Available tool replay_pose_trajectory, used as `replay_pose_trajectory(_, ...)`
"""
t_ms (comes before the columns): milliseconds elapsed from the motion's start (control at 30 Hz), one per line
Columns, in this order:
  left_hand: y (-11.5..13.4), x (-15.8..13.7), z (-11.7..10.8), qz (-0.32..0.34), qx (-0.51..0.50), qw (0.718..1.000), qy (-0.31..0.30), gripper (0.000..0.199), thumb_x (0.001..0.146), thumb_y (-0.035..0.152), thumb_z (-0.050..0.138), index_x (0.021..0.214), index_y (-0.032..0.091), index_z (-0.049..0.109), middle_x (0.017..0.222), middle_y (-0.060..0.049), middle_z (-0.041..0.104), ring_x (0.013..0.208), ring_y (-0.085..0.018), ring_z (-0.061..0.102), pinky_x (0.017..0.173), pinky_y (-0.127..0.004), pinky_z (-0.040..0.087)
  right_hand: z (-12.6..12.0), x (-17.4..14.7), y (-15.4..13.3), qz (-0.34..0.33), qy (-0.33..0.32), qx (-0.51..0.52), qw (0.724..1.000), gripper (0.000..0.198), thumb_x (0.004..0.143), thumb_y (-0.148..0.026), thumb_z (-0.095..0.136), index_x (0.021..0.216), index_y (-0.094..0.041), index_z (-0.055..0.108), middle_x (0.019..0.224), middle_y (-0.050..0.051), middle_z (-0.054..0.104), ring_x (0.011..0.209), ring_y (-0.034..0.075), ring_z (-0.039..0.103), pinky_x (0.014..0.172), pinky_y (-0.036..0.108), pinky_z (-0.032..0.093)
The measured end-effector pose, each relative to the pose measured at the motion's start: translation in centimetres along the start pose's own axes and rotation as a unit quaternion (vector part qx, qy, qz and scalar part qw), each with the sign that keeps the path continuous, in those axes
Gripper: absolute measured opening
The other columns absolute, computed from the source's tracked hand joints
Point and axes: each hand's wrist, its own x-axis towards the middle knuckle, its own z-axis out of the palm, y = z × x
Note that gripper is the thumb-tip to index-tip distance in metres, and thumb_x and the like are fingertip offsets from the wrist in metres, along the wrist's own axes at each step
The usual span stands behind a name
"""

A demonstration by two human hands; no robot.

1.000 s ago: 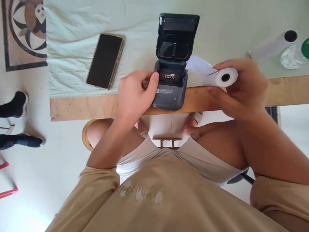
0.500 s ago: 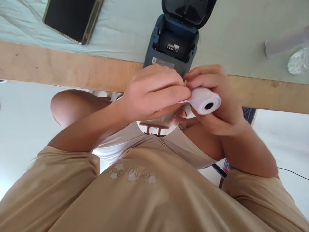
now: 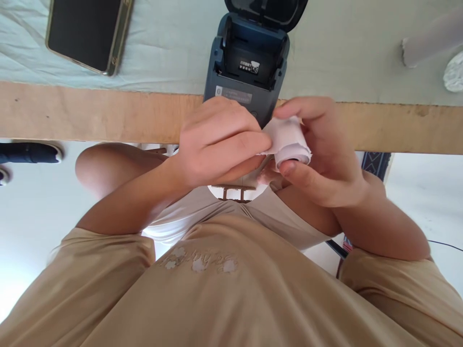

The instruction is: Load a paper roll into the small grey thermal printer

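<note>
A small white paper roll (image 3: 289, 137) sits in my right hand (image 3: 325, 161), its thumb against the lower end and the fingers behind the upper part. My left hand (image 3: 220, 144) pinches the loose end of the paper at the roll's left side; the fingertips are partly hidden. Just beyond both hands lies a dark blue portable label printer (image 3: 238, 94). Its black lid (image 3: 269, 10) stands open, and the paper bay (image 3: 249, 53) shows a white printed sticker inside with no roll in it.
A phone (image 3: 85, 31) with a dark screen lies at upper left on the pale green cloth (image 3: 166, 43). A wooden edge (image 3: 119, 111) runs along the table front. At upper right are a pale rolled tube (image 3: 430, 41) and a clear, ridged object (image 3: 455, 72).
The paper roll has turned in my right hand, so its dark core now faces downward and is mostly covered by the thumb. More of the loose paper strip shows between the hands.
</note>
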Motion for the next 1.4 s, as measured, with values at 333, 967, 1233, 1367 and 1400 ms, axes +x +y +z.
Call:
replay_pose_trajectory(333, -0.5, 0.1, -0.6, 0.031, 0.064, 0.997, 0.003, 0.019, 0.107, 0.011, 0.072, 0.113, 0.027, 0.064, 0.091, 0.000, 0.078, 0.073, -0.018, 0.074, 0.066, -0.036, 0.054, -1.2, 0.3, 0.0, 0.079, 0.077, 0.235, 0.966, 0.055, 0.099, -0.032, 0.090, 0.140, -0.027, 0.055, 0.122, 0.003, 0.070, 0.095, 0.014, 0.076, 0.052, 0.021, 0.060)
replay_pose_trajectory(967, 0.8, 0.6, -0.8, -0.136, -0.012, 0.990, -0.044, 0.025, 0.118, 0.048, 0.059, 0.122, 0.030, 0.076, 0.105, -0.006, 0.077, 0.108, -0.028, 0.085, 0.087, -0.050, 0.070, -0.9, 1.1, -0.8, 0.111, 0.087, 0.310, 0.940, 0.048, 0.096, -0.052, 0.093, 0.126, -0.026, 0.066, 0.098, -0.001, 0.076, 0.062, 0.012, 0.068, 0.037, 0.025, 0.051)
replay_pose_trajectory(1233, 2.0, 0.7, -1.4, -0.184, -0.090, 0.977, -0.061, 0.045, 0.114, 0.069, 0.055, 0.134, 0.038, 0.081, 0.111, -0.007, 0.081, 0.118, -0.034, 0.085, 0.093, -0.058, 0.072, -1.4, 1.3, -0.1, 0.004, 0.101, 0.142, 0.985, 0.032, 0.096, -0.037, 0.095, 0.119, -0.024, 0.078, 0.107, 0.003, 0.081, 0.088, 0.013, 0.075, 0.071, 0.026, 0.064)
replay_pose_trajectory(1367, 0.6, 0.1, -2.3, -0.038, -0.062, 0.997, -0.021, 0.037, 0.117, 0.056, 0.051, 0.121, 0.034, 0.081, 0.098, -0.005, 0.082, 0.089, -0.028, 0.085, 0.077, -0.050, 0.069, -1.7, 1.5, 1.3, -0.122, 0.035, 0.073, 0.989, 0.043, 0.094, -0.023, 0.093, 0.134, -0.020, 0.080, 0.123, 0.008, 0.084, 0.096, 0.013, 0.076, 0.077, 0.026, 0.066)
replay_pose_trajectory(1400, 0.3, 0.1, -2.3, -0.001, -0.046, 0.999, -0.012, 0.033, 0.117, 0.048, 0.053, 0.122, 0.031, 0.080, 0.100, -0.006, 0.084, 0.088, -0.027, 0.085, 0.078, -0.048, 0.069, -1.7, 1.5, 1.5, -0.129, 0.019, 0.077, 0.988, 0.046, 0.094, -0.021, 0.092, 0.138, -0.020, 0.079, 0.126, 0.008, 0.084, 0.097, 0.013, 0.076, 0.077, 0.026, 0.066)
